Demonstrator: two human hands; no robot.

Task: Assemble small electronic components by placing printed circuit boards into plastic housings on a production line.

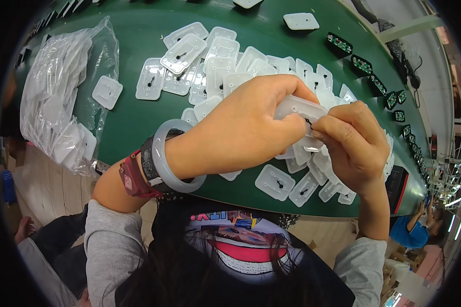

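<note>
- The white plastic cover (292,105) is in the left hand (258,115), pinched between thumb and fingers.
- The right hand (353,143) has fingertips close together at the small black part (308,122); whether they pinch it, I cannot tell.
- The cover looks light, stiff, maybe slippery; its rim, at the left grip, seems the best hold.
- The black part may be fragile.

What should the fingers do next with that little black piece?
Probably the right hand should gently press the small black piece onto the white cover: its fingertips are at the piece, the left hand holds the cover, and some nearby covers carry similar pieces.
</note>
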